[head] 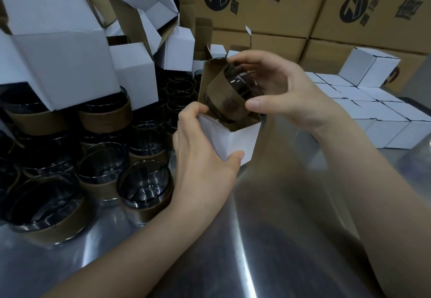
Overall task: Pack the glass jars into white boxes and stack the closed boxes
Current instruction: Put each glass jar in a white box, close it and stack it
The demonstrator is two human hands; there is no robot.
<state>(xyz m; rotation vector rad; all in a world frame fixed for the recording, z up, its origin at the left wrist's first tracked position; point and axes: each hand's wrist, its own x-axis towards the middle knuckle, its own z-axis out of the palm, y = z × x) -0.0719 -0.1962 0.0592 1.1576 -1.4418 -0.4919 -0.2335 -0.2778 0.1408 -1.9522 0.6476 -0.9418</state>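
At the mouth of the white box (233, 139), my right hand (286, 92) grasps the glass jar (224, 97), fingers curled round its open end, its base leading down and to the left. My left hand (203, 153) grips the box from the side, tipping its opening toward the jar. The jar is only partly in, and its axis lies slanted, roughly along the box's depth, so I judge a push along that slant should seat it.

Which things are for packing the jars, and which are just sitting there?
For the job: jar in the right hand; open white box the left hand holds; waiting jars; empty white boxes; closed white boxes.
Just there: brown printed cartons; metal table.
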